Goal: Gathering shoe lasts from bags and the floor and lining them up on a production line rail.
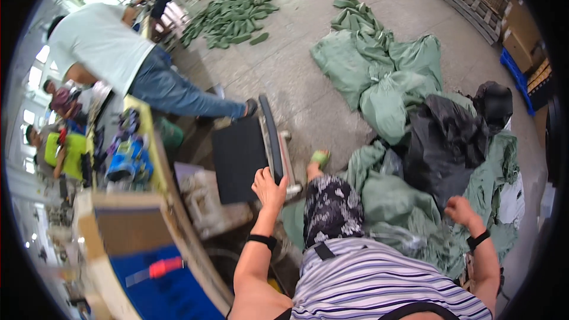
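Note:
My left hand (270,189) is closed around the near end of the black backrest (271,136) of a low chair. The chair's flat black seat (238,157) lies just left of the backrest, and a pale frame shows along its other side. Over on the right, my right hand (464,211) is held out with its fingers curled in, and no object shows in it. Beneath and around that hand spread green sacks (400,198) and a large black plastic bag (444,142).
A workbench (160,184) with a blue panel (166,284) runs along my left. A person in a white shirt (106,41) leans over it, one foot near the chair. Green pieces (231,18) lie heaped on the floor ahead. A wooden pallet (462,3) and cardboard boxes (524,38) stand far right.

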The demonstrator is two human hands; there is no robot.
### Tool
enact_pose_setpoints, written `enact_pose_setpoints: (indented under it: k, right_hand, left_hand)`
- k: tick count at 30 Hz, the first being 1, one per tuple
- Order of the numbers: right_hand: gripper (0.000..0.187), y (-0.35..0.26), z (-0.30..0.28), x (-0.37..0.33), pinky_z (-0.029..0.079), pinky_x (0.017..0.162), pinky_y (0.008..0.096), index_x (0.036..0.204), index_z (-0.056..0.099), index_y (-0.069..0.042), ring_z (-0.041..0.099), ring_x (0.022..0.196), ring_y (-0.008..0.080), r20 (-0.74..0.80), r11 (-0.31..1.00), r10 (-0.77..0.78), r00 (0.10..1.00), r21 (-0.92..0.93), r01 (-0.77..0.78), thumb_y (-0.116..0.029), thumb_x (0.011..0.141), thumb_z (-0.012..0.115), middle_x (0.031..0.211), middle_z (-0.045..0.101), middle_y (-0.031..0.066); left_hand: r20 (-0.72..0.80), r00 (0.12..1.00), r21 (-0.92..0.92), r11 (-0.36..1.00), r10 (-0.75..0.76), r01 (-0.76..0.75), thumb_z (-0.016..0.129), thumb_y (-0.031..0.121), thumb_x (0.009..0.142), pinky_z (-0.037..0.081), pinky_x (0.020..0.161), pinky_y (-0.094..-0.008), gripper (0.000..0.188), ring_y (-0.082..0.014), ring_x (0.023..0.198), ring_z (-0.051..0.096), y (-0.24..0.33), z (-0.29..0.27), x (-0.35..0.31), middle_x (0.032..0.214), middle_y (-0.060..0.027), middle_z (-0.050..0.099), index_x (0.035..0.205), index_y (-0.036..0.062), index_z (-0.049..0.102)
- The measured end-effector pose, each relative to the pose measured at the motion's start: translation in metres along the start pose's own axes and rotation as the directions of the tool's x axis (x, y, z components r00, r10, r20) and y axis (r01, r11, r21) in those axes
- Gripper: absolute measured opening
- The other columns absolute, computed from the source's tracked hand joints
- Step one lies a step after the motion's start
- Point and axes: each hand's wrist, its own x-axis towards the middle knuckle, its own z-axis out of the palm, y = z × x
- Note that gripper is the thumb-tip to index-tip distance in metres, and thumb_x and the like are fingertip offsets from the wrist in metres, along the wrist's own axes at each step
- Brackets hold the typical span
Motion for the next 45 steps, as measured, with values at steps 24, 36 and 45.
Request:
enact_pose_setpoints:
  k: [24,36,45]
  right_hand:
    - [0.029,-0.245,-0.294,0.51,0.047,0.074,0.0461,0.084,0.063,-0.003,0.058,0.084,0.0408,0.382,0.896,0.123,0.916,-0.44,0.063,-0.028,0.08,0.051,0.085,0.062,0.0221]
    - [0.03,-0.273,-0.287,0.684,0.048,0.076,0.0413,0.092,0.067,-0.006,0.061,0.085,0.0345,0.511,0.944,0.042,0.858,-0.3,0.133,-0.031,0.079,0.056,0.088,0.066,0.0165]
    - [0.029,-0.411,-0.318,0.925,0.049,0.072,0.0446,0.089,0.065,-0.005,0.061,0.079,0.0373,0.511,0.865,-0.393,0.765,-0.076,0.495,-0.03,0.077,0.055,0.084,0.064,0.0181]
  left_hand:
    - [0.812,0.583,-0.228,0.91,-0.019,0.347,0.06,0.037,0.083,0.044,0.066,-0.0525,0.05,-0.047,0.075,0.058,-0.043,0.025,0.184,0.079,-0.0277,0.06,0.107,0.0021,0.033]
    - [0.757,0.635,-0.153,0.903,-0.154,0.401,0.052,0.029,0.083,0.045,0.075,-0.0504,0.043,-0.0458,0.087,0.057,-0.06,0.037,0.262,0.09,-0.0284,0.061,0.114,0.0015,0.041]
    - [0.786,0.538,0.051,0.899,-0.304,0.434,0.062,0.033,0.078,0.047,0.079,-0.0481,0.046,-0.0432,0.093,0.057,-0.036,0.022,0.403,0.095,-0.0248,0.062,0.11,0.0027,0.051]
